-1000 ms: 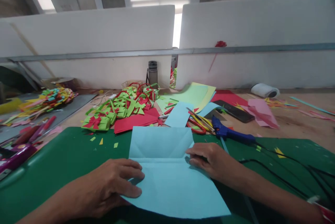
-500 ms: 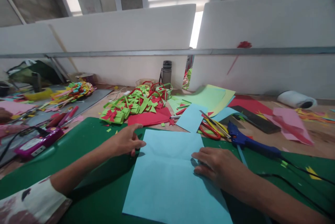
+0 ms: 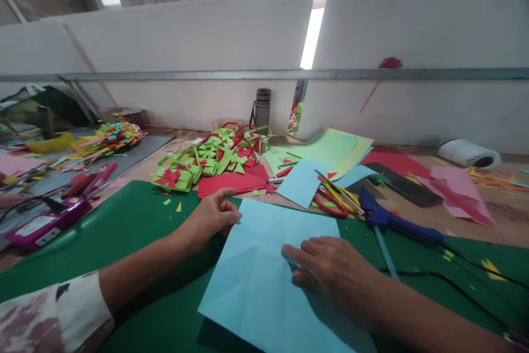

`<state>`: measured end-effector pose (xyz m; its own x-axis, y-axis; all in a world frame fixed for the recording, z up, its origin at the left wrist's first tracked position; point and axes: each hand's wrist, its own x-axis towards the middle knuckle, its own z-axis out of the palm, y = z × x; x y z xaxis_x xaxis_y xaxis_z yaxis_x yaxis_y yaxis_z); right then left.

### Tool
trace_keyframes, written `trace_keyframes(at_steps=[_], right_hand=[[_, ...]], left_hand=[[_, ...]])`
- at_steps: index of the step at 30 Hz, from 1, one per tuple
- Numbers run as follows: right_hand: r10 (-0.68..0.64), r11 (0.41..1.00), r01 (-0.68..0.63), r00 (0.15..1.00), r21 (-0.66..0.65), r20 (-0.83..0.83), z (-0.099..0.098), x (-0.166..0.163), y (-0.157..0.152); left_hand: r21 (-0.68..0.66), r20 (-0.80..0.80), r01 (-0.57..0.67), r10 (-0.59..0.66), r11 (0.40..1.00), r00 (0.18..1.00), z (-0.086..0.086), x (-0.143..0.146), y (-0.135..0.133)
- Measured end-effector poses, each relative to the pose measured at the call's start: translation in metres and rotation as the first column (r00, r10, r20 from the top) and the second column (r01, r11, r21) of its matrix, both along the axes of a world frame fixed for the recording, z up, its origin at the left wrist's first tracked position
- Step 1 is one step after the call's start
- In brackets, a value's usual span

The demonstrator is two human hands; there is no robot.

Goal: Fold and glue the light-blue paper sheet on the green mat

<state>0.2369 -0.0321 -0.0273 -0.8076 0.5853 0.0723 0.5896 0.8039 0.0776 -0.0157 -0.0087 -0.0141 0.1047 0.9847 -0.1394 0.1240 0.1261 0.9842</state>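
A sheet of light blue paper with a crease across it lies slightly turned on the green cutting mat. At its upper left corner, my left hand pinches the edge between thumb and fingers. My right hand rests on the right half of the sheet, index finger stretched out over the surface and the other fingers loosely bent. A smaller blue paper piece lies just beyond the sheet, beside red-handled scissors and yellow-handled scissors.
A blue glue gun with its cord lies to the right. Behind are a pile of green and red paper pieces, a grey bottle and a dark phone-like slab. A purple power strip is at left.
The blue sheet has turned clockwise and its top edge has shifted right. My left hand has moved right with its corner, and my right hand has slid left, further onto the paper.
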Motion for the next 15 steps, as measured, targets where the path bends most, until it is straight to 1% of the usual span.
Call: trace_keyframes(at_steps=[3,6,8,12,15], right_hand=[[0.036,0.999,-0.036,0.999,0.031,0.007,-0.001,-0.001,-0.002],[0.068,0.996,-0.068,0.998,0.051,0.008,-0.001,-0.001,-0.003],[0.069,0.997,-0.069,0.998,0.018,-0.006,0.000,-0.001,-0.003],[0.050,0.992,-0.050,0.999,-0.115,-0.008,0.009,-0.006,-0.002],[0.063,0.988,-0.059,0.998,-0.145,0.017,0.013,-0.011,-0.004]], left_hand=[[-0.074,0.032,-0.014,0.017,0.997,0.999,-0.004,-0.001,-0.002],[-0.135,0.026,-0.009,0.013,0.991,1.000,-0.006,-0.004,-0.006],[-0.117,0.024,-0.021,0.024,0.993,0.999,-0.004,-0.006,-0.008],[-0.042,0.024,-0.080,0.081,0.996,0.996,0.001,-0.006,-0.009],[-0.094,-0.011,-0.048,0.048,0.994,0.999,0.001,-0.007,-0.010]])
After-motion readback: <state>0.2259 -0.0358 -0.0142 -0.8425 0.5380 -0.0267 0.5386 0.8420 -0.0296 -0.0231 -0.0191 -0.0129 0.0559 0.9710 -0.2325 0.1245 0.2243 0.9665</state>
